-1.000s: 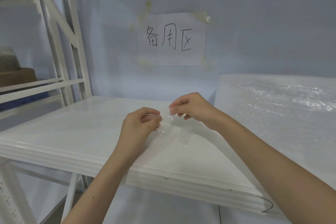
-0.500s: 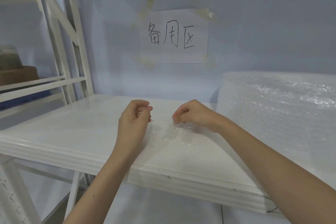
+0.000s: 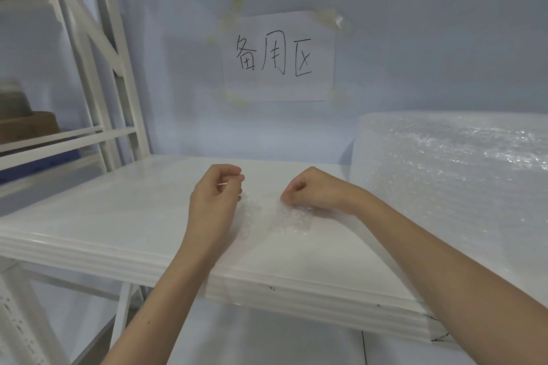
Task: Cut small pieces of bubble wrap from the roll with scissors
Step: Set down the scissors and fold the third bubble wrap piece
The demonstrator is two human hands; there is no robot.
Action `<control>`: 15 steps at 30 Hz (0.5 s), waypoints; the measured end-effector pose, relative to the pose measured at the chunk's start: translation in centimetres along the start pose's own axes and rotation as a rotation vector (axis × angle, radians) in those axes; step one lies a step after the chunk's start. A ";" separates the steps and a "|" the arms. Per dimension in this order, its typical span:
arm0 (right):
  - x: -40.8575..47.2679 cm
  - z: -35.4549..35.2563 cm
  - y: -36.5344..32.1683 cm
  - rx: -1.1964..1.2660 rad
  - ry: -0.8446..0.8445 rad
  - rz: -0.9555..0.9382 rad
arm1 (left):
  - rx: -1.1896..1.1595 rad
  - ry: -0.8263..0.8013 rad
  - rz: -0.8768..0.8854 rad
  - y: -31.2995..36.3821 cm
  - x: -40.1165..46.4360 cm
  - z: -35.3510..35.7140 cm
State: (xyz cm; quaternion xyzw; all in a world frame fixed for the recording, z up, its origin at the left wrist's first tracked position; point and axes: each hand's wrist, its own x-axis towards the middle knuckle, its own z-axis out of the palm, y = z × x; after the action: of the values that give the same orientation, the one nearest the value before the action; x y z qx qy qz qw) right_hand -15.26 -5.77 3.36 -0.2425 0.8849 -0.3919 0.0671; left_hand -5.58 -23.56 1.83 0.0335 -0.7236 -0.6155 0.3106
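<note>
A small clear piece of bubble wrap (image 3: 292,221) lies flat on the white shelf board (image 3: 118,216). My right hand (image 3: 311,190) has its fingers curled and pinches the piece's upper edge. My left hand (image 3: 216,195) hovers just left of the piece with its fingers curled. The wrap's faint left part (image 3: 250,212) reaches its fingertips, but I cannot tell whether that hand holds it. The big bubble wrap roll (image 3: 450,187) lies on the shelf at the right, beyond my right forearm. No scissors are in view.
A paper sign (image 3: 278,56) with handwritten characters is taped to the blue back wall. White shelf uprights (image 3: 98,68) stand at the left, with a brown box (image 3: 26,124) on the neighbouring shelf. The board's front edge (image 3: 267,290) runs under my forearms.
Both hands held the piece up between them one second ago. They have lowered it onto the shelf board and moved a little apart, and the piece now lies flat.
</note>
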 end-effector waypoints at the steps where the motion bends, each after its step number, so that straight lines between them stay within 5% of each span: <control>1: 0.0 0.0 0.0 0.001 -0.001 0.003 | 0.000 0.000 -0.002 0.0 0.0 0.0; 15: -0.1 -0.7 0.0 0.001 0.078 -0.005 | -0.001 0.008 -0.001 -0.3 0.3 0.0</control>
State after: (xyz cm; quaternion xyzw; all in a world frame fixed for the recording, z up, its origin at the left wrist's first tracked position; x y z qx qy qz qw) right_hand -15.42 -5.31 3.82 -0.2293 0.8860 -0.4018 0.0318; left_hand -5.91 -23.75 1.62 0.0358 -0.7220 -0.6159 0.3132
